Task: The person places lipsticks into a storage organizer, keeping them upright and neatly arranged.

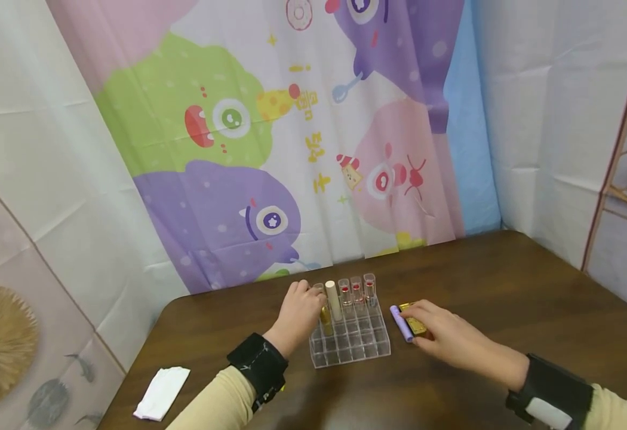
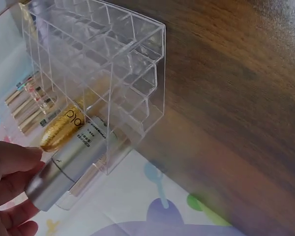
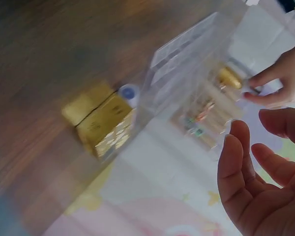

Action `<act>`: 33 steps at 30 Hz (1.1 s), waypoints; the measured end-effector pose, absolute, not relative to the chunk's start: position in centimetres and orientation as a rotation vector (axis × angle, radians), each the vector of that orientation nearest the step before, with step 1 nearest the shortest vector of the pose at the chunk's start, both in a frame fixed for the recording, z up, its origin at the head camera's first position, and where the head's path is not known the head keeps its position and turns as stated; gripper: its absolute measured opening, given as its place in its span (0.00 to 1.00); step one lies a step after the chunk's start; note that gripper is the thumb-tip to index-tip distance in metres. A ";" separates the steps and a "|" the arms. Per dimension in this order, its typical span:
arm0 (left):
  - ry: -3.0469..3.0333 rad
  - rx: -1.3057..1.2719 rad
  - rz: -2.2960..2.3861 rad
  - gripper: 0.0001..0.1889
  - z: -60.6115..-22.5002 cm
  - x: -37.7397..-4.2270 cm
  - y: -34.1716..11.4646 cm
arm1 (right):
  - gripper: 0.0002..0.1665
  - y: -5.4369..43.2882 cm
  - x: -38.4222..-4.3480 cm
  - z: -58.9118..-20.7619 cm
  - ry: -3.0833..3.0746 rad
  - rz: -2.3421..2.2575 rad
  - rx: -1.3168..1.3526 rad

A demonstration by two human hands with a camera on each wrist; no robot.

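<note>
A clear acrylic lipstick organizer (image 1: 352, 353) stands on the brown table, with rows of square compartments. My left hand (image 1: 298, 310) is at its back left corner. In the left wrist view, its thumb and fingers pinch the end of a silver lipstick tube (image 2: 71, 162), which stands in the organizer beside a gold lipstick tube (image 2: 64, 130). A cream tube (image 1: 334, 300) and several clear-capped lipsticks (image 1: 357, 291) fill the back row. My right hand (image 1: 445, 331) hovers by a purple tube (image 1: 402, 323) and a gold box (image 3: 103, 113), its bent fingers apart and holding nothing in the right wrist view.
A folded white cloth (image 1: 162, 394) lies at the table's left edge. Behind the table (image 1: 507, 310) hangs a curtain (image 1: 313, 233) printed with cartoon monsters, close to the organizer's back.
</note>
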State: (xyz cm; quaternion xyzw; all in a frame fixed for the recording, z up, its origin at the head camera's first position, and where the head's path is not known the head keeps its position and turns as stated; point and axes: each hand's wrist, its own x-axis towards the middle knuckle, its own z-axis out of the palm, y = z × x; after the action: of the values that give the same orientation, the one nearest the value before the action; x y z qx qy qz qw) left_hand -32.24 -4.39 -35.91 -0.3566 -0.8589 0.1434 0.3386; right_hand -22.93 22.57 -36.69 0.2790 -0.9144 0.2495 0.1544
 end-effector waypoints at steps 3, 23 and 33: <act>-2.175 -0.952 0.256 0.06 -35.9 -31.9 -4.6 | 0.20 23.1 -24.0 -37.0 -2.698 0.666 0.687; -2.238 -0.986 -0.263 0.10 -36.4 -28.7 -6.0 | 0.30 25.5 -30.6 -41.2 -3.162 0.455 0.560; -2.245 -0.997 -0.271 0.09 -36.6 -28.6 -5.8 | 0.38 24.4 -30.0 -41.7 -3.165 0.442 0.305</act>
State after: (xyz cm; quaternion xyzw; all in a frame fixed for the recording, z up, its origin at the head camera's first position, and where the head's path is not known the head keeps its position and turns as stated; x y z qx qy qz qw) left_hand -28.63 -5.83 -36.63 -0.3809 -0.8578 -0.1034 0.3292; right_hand -29.96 24.35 -41.74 0.0950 -0.9853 0.1377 -0.0345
